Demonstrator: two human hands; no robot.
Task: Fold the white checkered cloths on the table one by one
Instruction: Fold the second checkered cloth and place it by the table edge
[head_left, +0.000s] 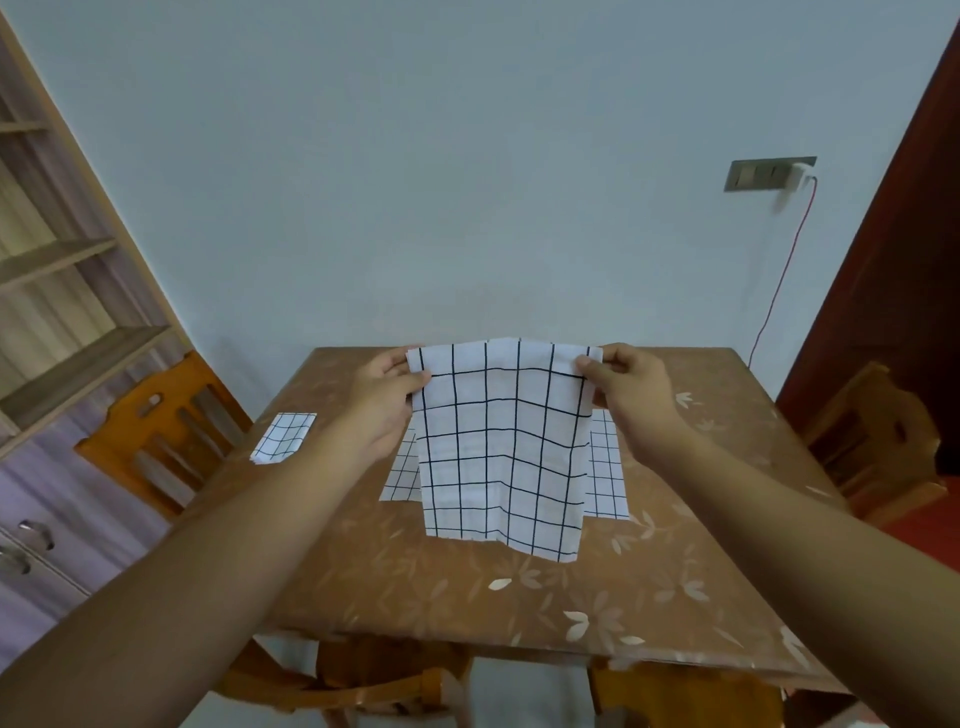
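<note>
- Both grips are busy. Our left grip (382, 397) pinches the top left corner of the held cloth (501, 452) and our right grip (628, 389) pinches the top right corner, with thumbs on the near face and fingers tucked behind.
- The held cloth is up in the air, dead centre of the frame. Its top edge is pulled roughly level between the two grips and the rest hangs toward the tabletop (519, 603). We can't tell if the bottom edge touches the tabletop or hangs just above it.
- The bit that matters is that the cloth drops straight down from the grips, long axis running top to bottom in the frame. Each hand has one corner, so neither is nearer. We reckon the next move is laying it flat or bringing the corners together.
- Looks-wise it's white with a thin dark grid, a few soft vertical ripples, and a bottom right corner dipping lower than the left. It seems thin and floppy.
- Behind it a flat cloth (605, 467) in the same pattern peeks out on both sides. We can't say whether that's one piece or several.
- A folded cloth (283, 436) sits at mid left of the frame, well apart from the grips.
</note>
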